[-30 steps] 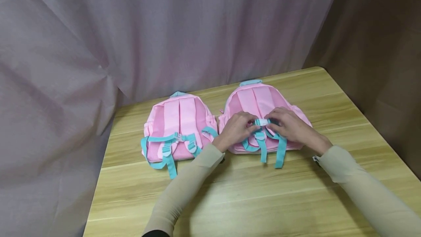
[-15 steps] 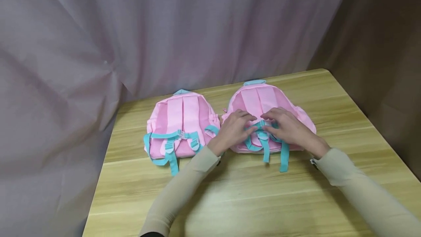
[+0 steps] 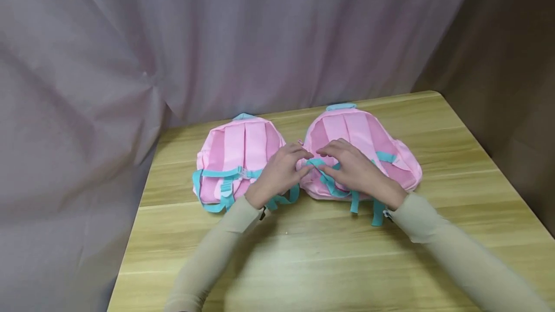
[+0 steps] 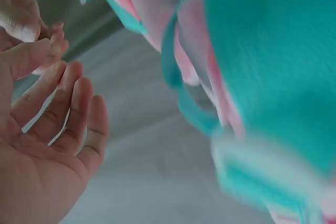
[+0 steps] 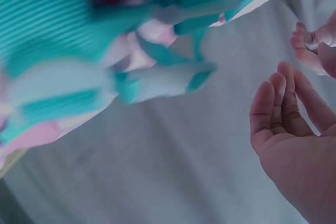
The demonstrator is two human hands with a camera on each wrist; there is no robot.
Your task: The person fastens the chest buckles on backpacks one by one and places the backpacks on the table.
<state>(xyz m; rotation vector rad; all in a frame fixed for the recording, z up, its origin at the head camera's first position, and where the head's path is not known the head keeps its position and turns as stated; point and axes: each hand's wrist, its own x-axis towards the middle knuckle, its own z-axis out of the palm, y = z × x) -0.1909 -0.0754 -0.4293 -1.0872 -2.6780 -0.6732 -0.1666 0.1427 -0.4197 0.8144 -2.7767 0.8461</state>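
1. Pink fabric backpack w/ teal webbing straps (image 3: 368, 143), the right-hand one of two, lies back-side up on the light wooden tabletop (image 3: 329, 259), toward the far edge & right of centre.
2. Your left hand (image 3: 277, 175) sits at that pack's left edge, over the gap between the two packs, fingers bent toward the teal strap (image 3: 318, 163) that crosses the pack's back.
3. Your right hand (image 3: 353, 170) rests on the lower middle of the same pack, fingertips meeting the left hand's at that strap.
4. Grip: from the head view, both hands seem to pinch the strap between thumb & fingertips. The wrist views are blurred & show each palm w/ loosely curved fingers, so can't tell how firm the hold is.
5. Loose teal strap ends (image 3: 377, 213) hang off the pack's near edge onto the table, just by your right wrist.
6. Second pink fabric backpack w/ teal straps (image 3: 236, 150) lies just left of the first, also back-side up, nearly touching it; your left wrist covers its lower right corner.
7. Pale mauve fabric backdrop (image 3: 217, 37) hangs behind the table; brown cloth (image 3: 498, 47) to the right.
8. Both arms wear beige long sleeves (image 3: 455, 249).
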